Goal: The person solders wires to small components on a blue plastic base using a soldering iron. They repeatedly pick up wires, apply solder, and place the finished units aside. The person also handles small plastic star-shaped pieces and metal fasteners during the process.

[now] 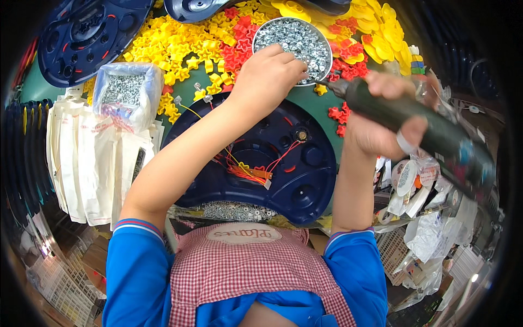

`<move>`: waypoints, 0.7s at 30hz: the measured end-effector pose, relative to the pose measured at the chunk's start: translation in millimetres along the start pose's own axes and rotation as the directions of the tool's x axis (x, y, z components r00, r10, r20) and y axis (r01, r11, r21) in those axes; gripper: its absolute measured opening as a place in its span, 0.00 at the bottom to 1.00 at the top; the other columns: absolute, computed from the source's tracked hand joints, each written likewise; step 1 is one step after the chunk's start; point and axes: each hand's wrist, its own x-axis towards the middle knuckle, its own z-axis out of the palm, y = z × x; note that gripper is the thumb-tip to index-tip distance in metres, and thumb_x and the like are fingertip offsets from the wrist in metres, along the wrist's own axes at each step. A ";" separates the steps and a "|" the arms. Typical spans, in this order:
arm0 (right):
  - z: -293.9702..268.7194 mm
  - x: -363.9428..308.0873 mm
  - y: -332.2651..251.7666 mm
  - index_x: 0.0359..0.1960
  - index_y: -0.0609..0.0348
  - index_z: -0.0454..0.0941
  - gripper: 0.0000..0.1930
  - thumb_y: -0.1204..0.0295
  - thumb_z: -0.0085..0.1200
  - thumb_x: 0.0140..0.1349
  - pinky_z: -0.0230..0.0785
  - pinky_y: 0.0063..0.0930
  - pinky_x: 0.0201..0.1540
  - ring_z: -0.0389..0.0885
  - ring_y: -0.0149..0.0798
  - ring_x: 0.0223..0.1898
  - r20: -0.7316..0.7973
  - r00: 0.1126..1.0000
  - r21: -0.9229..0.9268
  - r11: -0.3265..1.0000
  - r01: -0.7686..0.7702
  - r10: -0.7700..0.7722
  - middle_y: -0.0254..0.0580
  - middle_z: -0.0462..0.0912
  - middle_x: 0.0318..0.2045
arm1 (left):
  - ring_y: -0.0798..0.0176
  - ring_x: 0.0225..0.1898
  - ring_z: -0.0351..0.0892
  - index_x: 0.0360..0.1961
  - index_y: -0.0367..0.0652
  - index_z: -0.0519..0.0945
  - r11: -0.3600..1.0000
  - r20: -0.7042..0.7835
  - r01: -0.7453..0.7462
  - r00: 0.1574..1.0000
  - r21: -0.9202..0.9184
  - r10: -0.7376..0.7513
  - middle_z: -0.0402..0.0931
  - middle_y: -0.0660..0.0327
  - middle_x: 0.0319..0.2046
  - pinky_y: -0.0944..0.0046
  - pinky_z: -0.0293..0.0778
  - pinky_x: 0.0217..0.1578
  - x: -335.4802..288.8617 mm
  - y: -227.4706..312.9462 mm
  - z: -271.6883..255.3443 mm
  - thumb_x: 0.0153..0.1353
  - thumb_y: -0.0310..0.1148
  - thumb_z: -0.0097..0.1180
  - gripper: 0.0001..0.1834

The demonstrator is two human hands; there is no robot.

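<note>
My left hand (264,76) reaches over the near-left rim of a round metal bowl (295,42) heaped with small silvery screws. Its fingers are curled together at the bowl's near side; whatever they pinch is hidden or too small to see. In my right hand (378,128) is a black electric screwdriver (397,111), held aslant with its tip towards the bowl; hand and tool are slightly blurred. Below both hands lies a dark blue molded plastic shell (310,191), hollow side up. Inside it, red and yellow wires (242,168) run to a small round metal part (302,135).
Yellow star-shaped pieces (180,41) and red ones (245,38) cover the table's far side, beside yellow flower-like parts (389,41). At left stand a bag-lined box of screws (124,90) and another blue shell (90,41). Bags and scraps (430,234) clutter the right.
</note>
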 end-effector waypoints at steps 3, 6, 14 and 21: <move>-0.4 -16.7 -28.9 0.68 0.53 0.58 0.40 0.46 0.58 0.61 0.68 0.36 0.38 0.75 0.37 0.30 0.098 0.993 0.172 0.982 -0.075 0.058 0.40 0.76 0.30 | 0.57 0.31 0.78 0.27 0.44 0.84 0.975 0.045 0.077 0.997 -0.208 -0.069 0.81 0.63 0.26 0.60 0.74 0.35 -25.0 23.9 -22.6 0.48 0.33 0.70 0.08; 4.6 -35.1 -47.9 0.68 0.53 0.60 0.42 0.42 0.57 0.59 0.67 0.32 0.38 0.73 0.34 0.31 0.205 0.971 0.146 0.977 -0.153 0.122 0.37 0.74 0.32 | 0.60 0.29 0.79 0.29 0.43 0.86 0.880 0.138 0.249 0.968 -0.404 -0.210 0.82 0.63 0.26 0.63 0.74 0.32 -46.4 48.1 -36.4 0.44 0.28 0.73 0.09; 15.8 -50.1 -56.1 0.70 0.53 0.56 0.47 0.39 0.59 0.57 0.68 0.32 0.36 0.75 0.34 0.28 0.131 0.982 0.178 0.971 -0.159 0.136 0.36 0.76 0.30 | 0.64 0.27 0.81 0.29 0.40 0.87 0.800 0.136 0.279 0.960 -0.531 -0.245 0.84 0.62 0.25 0.66 0.74 0.31 -64.8 51.2 -38.6 0.42 0.26 0.74 0.10; 14.1 -48.0 -60.4 0.67 0.51 0.63 0.41 0.44 0.61 0.56 0.66 0.30 0.39 0.73 0.29 0.29 0.174 0.971 0.215 0.956 -0.198 0.162 0.34 0.75 0.32 | 0.64 0.28 0.81 0.30 0.39 0.88 0.701 0.215 0.327 0.945 -0.634 -0.247 0.84 0.60 0.25 0.66 0.74 0.31 -62.7 52.7 -43.6 0.43 0.25 0.73 0.10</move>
